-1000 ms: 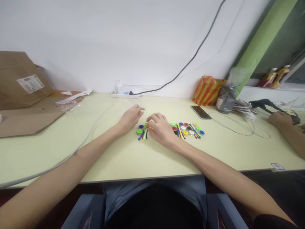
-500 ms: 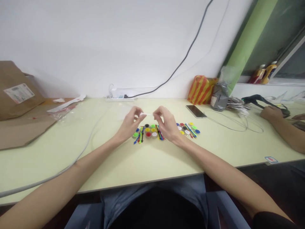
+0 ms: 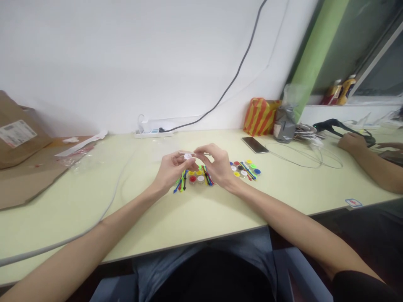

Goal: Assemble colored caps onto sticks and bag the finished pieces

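My left hand (image 3: 171, 170) is closed in a pinch on a small white round plastic cap (image 3: 188, 156), held above the table. The fingertips of my right hand (image 3: 217, 163) are pinched right beside the cap; whatever is between them is too small to make out. Below the hands lie several coloured round pieces, among them a red one (image 3: 192, 179) and a white one (image 3: 200, 179). Plastic arrows lie on both sides of them, a left bunch (image 3: 180, 183) and a right bunch (image 3: 208, 176), partly hidden by my hands.
Another group of round pieces (image 3: 244, 173) and arrows (image 3: 250, 172) lies to the right. Behind it are a phone (image 3: 255, 145), a white cable (image 3: 299, 163) and a striped bag (image 3: 260, 116). Cardboard (image 3: 28, 184) is at left; another person's hand (image 3: 352, 144) rests far right.
My hands have come closer together and slightly lower. The white piece at my left fingertips has turned so its round face shows. The view has shifted a little.
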Demonstrator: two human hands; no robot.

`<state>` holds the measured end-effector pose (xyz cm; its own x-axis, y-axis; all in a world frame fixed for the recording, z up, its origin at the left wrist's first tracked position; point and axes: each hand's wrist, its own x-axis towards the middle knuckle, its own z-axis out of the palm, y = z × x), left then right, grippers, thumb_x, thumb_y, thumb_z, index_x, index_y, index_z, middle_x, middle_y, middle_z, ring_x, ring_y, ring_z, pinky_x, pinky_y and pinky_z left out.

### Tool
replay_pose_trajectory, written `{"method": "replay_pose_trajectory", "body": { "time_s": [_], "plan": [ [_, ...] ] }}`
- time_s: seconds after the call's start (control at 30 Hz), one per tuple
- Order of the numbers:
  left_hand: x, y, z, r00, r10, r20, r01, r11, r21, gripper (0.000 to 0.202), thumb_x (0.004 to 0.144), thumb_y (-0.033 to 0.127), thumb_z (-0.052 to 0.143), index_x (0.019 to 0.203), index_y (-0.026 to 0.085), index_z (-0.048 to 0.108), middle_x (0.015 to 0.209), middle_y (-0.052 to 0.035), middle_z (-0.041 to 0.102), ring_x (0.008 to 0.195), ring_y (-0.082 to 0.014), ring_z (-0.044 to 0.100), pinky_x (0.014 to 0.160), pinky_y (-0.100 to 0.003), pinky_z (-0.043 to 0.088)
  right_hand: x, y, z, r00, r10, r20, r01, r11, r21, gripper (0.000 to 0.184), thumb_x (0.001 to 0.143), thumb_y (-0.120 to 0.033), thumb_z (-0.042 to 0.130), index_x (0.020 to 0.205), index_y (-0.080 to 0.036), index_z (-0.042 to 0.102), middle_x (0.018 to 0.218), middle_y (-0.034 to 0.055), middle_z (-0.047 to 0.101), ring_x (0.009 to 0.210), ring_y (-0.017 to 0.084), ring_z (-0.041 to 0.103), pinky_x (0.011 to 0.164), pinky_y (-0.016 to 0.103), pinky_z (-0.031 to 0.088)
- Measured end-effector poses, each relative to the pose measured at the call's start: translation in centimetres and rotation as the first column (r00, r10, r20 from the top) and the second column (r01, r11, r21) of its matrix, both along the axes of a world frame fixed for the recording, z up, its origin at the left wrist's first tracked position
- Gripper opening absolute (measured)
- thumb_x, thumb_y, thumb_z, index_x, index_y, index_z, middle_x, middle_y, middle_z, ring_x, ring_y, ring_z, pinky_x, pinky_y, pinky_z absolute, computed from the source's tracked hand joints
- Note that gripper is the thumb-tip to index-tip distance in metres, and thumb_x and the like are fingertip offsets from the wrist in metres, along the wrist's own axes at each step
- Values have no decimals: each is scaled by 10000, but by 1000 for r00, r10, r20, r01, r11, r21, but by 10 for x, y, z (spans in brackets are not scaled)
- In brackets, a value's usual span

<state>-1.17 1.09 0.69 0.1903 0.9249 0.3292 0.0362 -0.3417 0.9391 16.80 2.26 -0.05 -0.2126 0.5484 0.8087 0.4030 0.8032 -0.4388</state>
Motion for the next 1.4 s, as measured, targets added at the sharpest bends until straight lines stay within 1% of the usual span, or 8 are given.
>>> {"method": "replay_pose_trajectory", "body": {
  "time_s": [0.17,0.3,0.43,0.6,0.77,1.03,1.17,1.4],
  "plan": [
    [0,-2,1,998,-42,-44,40,998,-53,425,768,448,829,996,115,695,772,-91,762,714,-215,724,688,-314,575,1,1,2,999,38,-27,-34,993,112,97,980,-205,607,917,-224,678,903,46,700,898,202,603,837,360,501],
    [-2,-1,1,996,-85,-38,83,996,-44,389,766,443,831,927,123,680,717,-58,728,617,-175,674,613,-284,539,-1,-1,4,998,56,-12,-54,986,159,109,973,-175,613,903,-225,679,890,48,703,894,208,594,838,375,500],
    [-3,1,-2,993,-120,-20,119,992,-52,371,772,433,830,909,126,674,694,-30,690,617,-152,639,614,-269,520,-2,-3,5,997,76,-10,-72,973,219,129,966,-130,608,900,-213,682,877,49,714,877,201,593,822,364,503],
    [-5,3,-4,982,-184,50,188,977,-101,356,785,427,823,907,130,670,679,-10,651,610,-138,613,605,-264,515,-1,-6,6,997,68,-30,-57,961,271,143,959,-111,608,910,-209,700,879,53,729,876,196,604,818,361,507],
    [-5,2,-2,955,-261,140,283,943,-173,355,754,425,848,846,131,670,651,6,606,589,-126,586,594,-271,526,-1,-6,5,1000,24,7,-25,963,267,175,966,-137,602,901,-229,735,872,41,755,862,199,619,832,381,513],
    [-3,-1,-2,958,-275,87,285,945,-161,362,744,442,852,825,121,707,606,-5,608,573,-129,570,599,-275,519,-3,-4,3,997,63,32,-70,947,313,196,973,-135,591,926,-228,758,880,34,771,863,199,599,817,369,515],
    [-7,1,-3,970,-244,12,243,961,-134,366,744,459,844,842,129,718,624,-9,616,584,-144,587,618,-288,517,-2,-5,4,996,77,34,-84,943,323,179,964,-134,612,927,-231,759,892,33,772,863,198,584,815,364,511],
    [-9,4,-3,967,-247,-55,240,964,-110,369,742,457,840,882,133,731,661,-2,607,609,-124,540,613,-257,469,-1,-6,3,999,-4,37,-7,958,288,154,949,-158,656,947,-252,779,829,27,749,857,193,619,831,374,495]
  ]
}}
